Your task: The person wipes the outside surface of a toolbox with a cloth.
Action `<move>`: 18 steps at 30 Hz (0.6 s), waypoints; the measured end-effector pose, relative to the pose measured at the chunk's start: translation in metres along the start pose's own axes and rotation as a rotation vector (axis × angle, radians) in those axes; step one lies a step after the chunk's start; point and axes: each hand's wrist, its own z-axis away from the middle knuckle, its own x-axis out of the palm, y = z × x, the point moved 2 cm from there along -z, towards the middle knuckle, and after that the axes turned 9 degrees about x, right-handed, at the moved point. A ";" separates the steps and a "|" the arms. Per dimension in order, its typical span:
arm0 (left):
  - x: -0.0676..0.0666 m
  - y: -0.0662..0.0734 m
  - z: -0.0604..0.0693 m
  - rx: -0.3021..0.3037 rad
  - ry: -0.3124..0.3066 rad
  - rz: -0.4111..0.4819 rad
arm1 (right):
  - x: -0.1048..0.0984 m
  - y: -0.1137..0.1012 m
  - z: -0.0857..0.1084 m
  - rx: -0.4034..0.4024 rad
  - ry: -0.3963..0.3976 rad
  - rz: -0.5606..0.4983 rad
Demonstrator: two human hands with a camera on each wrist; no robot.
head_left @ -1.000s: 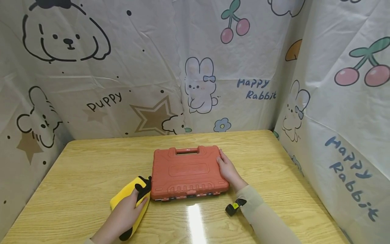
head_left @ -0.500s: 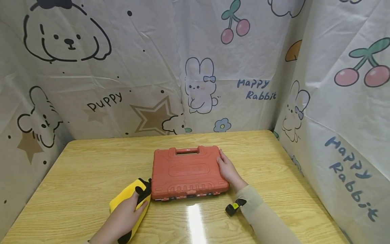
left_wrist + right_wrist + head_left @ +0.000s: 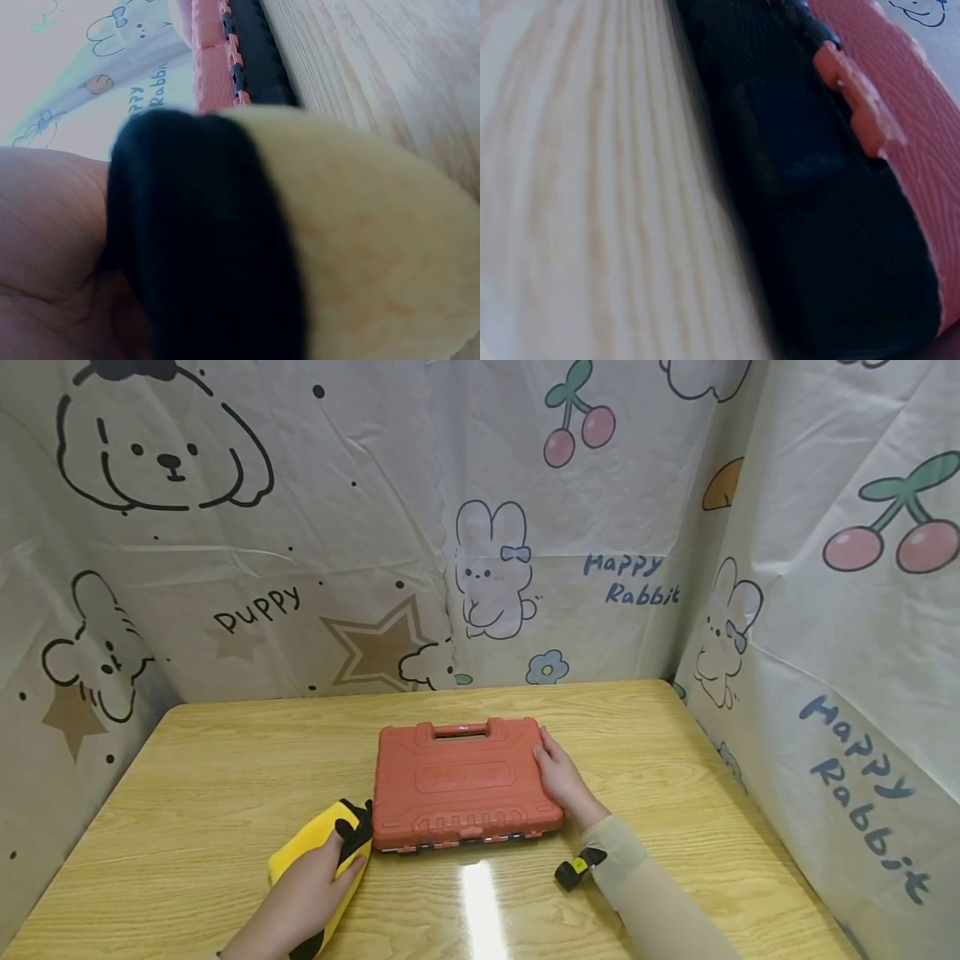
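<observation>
A red case [image 3: 463, 777] with a built-in carry handle lies near the middle of the table, its latched side facing me. In the right wrist view its black lower half [image 3: 810, 225] shows beneath the red lid [image 3: 900, 97]. My right hand [image 3: 566, 781] holds the case's right side, the thumb near the top edge; the other fingers are partly hidden. To the left of the case, my left hand [image 3: 311, 881] grips a soft-looking yellow and black pouch [image 3: 303, 839]. The pouch's black end appears to touch the case's left side. The left wrist view shows its black band [image 3: 202, 232] close up.
The wood-grain table [image 3: 247, 760] extends around the case. Behind it hangs a printed cloth [image 3: 360, 552], with more cloth along both sides. A small black camera with a yellow-green mark [image 3: 575, 868] sits by the right cuff.
My left hand and the pouch have shifted very slightly toward me and to the left. The case and my right hand stay in place.
</observation>
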 end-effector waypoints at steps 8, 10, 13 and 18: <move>-0.003 -0.001 0.000 0.017 0.013 -0.002 | 0.000 -0.001 0.002 0.001 0.001 -0.002; -0.005 -0.002 0.000 0.008 0.007 -0.005 | 0.000 -0.001 0.001 -0.004 0.002 0.001; -0.008 -0.003 0.000 0.003 0.009 -0.006 | 0.000 -0.001 0.001 -0.009 0.005 0.005; -0.017 -0.009 0.001 0.017 0.042 0.002 | 0.000 -0.001 0.001 -0.006 0.012 0.009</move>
